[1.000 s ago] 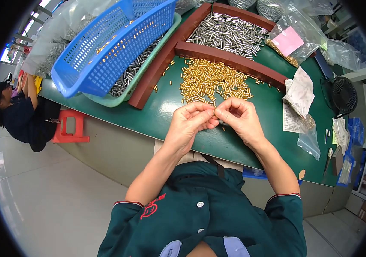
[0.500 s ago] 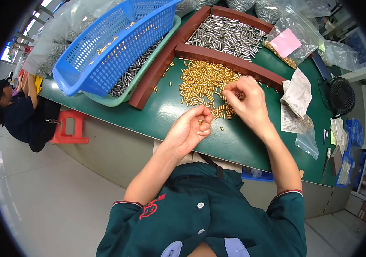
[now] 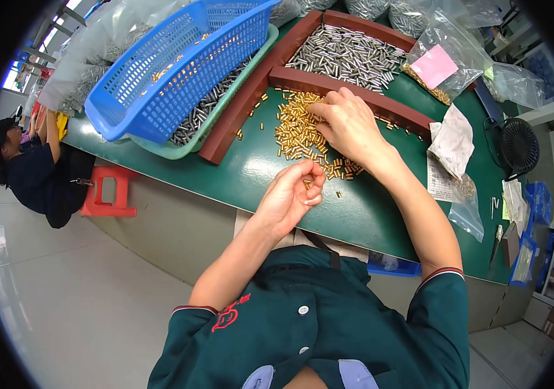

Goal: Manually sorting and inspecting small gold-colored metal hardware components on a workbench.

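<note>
Small gold-coloured metal cylinders [image 3: 296, 131] lie in a loose pile on the green table [image 3: 257, 172], below a dark red wooden bar. My left hand [image 3: 288, 198] is at the near edge of the pile, palm turned up and fingers curled closed. Gold cylinders show between its fingers; how many is hidden. Over the right part of the pile is my right hand [image 3: 351, 126], back of the hand up. Its fingers are bent and drawn together, with their tips down at the cylinders. Whatever is between those tips cannot be made out.
Red bars [image 3: 355, 94] fence off silver pins [image 3: 348, 55] behind the pile. At left, a blue basket [image 3: 134, 97] rests on a green tray [image 3: 160, 150] of dark pins. A cloth [image 3: 452, 142], plastic bags and fan [image 3: 517, 146] stand right. A person [image 3: 30, 168] sits far left.
My right hand has moved left and farther away, deeper over the gold pile. My left hand stays at almost the same place, still curled.
</note>
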`<action>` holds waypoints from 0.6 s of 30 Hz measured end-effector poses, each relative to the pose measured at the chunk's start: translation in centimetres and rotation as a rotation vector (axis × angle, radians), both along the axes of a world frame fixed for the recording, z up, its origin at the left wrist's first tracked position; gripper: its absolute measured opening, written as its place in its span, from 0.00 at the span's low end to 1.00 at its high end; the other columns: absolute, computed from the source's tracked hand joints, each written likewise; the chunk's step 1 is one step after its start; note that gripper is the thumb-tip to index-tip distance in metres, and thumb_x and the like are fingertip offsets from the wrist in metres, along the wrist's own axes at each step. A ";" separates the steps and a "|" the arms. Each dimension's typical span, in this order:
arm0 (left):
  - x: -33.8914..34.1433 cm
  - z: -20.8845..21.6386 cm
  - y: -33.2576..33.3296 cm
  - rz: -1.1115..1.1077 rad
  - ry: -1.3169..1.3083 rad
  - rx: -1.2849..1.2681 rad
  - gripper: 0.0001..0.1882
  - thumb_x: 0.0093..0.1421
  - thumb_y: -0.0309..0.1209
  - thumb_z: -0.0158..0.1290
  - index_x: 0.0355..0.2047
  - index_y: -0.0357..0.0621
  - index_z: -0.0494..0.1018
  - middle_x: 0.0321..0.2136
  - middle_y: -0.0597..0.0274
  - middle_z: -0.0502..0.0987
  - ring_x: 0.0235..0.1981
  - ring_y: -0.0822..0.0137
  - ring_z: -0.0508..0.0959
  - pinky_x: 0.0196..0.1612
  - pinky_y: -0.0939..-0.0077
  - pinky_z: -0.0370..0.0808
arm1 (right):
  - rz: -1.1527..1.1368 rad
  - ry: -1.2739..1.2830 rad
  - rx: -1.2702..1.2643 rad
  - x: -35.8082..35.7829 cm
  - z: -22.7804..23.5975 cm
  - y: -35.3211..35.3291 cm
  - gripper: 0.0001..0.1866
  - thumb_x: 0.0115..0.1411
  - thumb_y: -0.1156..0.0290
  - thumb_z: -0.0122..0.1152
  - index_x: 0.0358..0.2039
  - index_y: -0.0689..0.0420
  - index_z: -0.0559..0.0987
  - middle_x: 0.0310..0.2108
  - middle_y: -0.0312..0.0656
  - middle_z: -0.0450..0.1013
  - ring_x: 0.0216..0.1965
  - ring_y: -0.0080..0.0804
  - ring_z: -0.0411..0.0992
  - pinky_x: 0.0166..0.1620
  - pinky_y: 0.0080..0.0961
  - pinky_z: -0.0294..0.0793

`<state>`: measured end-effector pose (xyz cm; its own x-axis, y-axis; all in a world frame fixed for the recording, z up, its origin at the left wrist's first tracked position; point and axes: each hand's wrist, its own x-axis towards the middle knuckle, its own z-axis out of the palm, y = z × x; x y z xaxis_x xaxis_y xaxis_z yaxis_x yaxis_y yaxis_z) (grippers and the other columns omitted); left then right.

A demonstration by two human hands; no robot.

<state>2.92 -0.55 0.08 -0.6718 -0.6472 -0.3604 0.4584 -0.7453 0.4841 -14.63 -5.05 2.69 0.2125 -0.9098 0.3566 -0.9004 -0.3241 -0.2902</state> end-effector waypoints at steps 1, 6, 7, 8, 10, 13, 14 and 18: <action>0.0 0.0 0.0 0.002 -0.015 -0.010 0.11 0.65 0.34 0.43 0.31 0.40 0.68 0.24 0.63 0.69 0.20 0.76 0.62 0.24 0.82 0.60 | 0.020 0.034 0.018 0.0 0.1 -0.1 0.10 0.47 0.72 0.63 0.32 0.55 0.80 0.29 0.41 0.70 0.37 0.39 0.68 0.41 0.35 0.69; -0.1 0.0 0.2 0.026 -0.002 -0.007 0.11 0.64 0.33 0.44 0.31 0.38 0.69 0.24 0.63 0.69 0.18 0.78 0.62 0.22 0.83 0.59 | 0.057 0.059 0.060 -0.2 -0.4 -0.3 0.09 0.47 0.73 0.62 0.32 0.55 0.81 0.29 0.41 0.70 0.37 0.40 0.67 0.41 0.35 0.69; -0.1 0.0 0.2 0.023 -0.001 -0.014 0.11 0.64 0.33 0.44 0.31 0.38 0.69 0.24 0.63 0.69 0.18 0.78 0.62 0.22 0.83 0.59 | 0.050 0.046 0.043 -0.2 -0.6 -0.3 0.09 0.47 0.73 0.62 0.32 0.55 0.80 0.29 0.40 0.70 0.37 0.40 0.68 0.41 0.35 0.69; -0.1 0.0 0.2 0.024 0.000 -0.014 0.11 0.64 0.33 0.44 0.31 0.38 0.69 0.24 0.63 0.69 0.18 0.78 0.62 0.22 0.83 0.59 | 0.043 0.034 0.025 -0.2 -0.8 -0.3 0.09 0.47 0.73 0.62 0.31 0.56 0.80 0.28 0.40 0.70 0.36 0.40 0.68 0.40 0.35 0.69; -0.1 0.0 0.2 0.024 0.004 -0.014 0.11 0.64 0.33 0.44 0.31 0.38 0.69 0.24 0.63 0.69 0.19 0.78 0.62 0.22 0.83 0.59 | 0.048 0.026 0.009 -0.3 -1.2 -0.3 0.07 0.47 0.73 0.62 0.30 0.56 0.80 0.27 0.40 0.70 0.36 0.40 0.68 0.40 0.35 0.69; -0.1 -0.1 0.2 0.023 0.002 -0.015 0.11 0.64 0.33 0.44 0.31 0.38 0.69 0.24 0.63 0.69 0.19 0.78 0.62 0.22 0.83 0.59 | 0.062 0.008 -0.015 -0.3 -1.1 -0.3 0.05 0.47 0.74 0.61 0.27 0.57 0.79 0.26 0.40 0.70 0.35 0.39 0.68 0.40 0.35 0.70; -0.1 -0.1 0.2 0.023 0.003 -0.015 0.11 0.64 0.33 0.44 0.31 0.38 0.69 0.24 0.63 0.69 0.19 0.78 0.62 0.22 0.83 0.59 | 0.071 0.000 -0.022 -0.4 -1.1 -0.2 0.04 0.47 0.74 0.60 0.26 0.57 0.78 0.25 0.40 0.70 0.35 0.39 0.68 0.40 0.35 0.70; 0.0 0.0 0.3 0.028 0.014 -0.006 0.10 0.64 0.32 0.44 0.31 0.38 0.69 0.24 0.63 0.70 0.19 0.78 0.62 0.23 0.83 0.60 | 0.060 -0.134 -0.075 -1.1 -1.5 0.3 0.06 0.45 0.76 0.58 0.26 0.58 0.79 0.25 0.41 0.71 0.34 0.41 0.68 0.39 0.36 0.70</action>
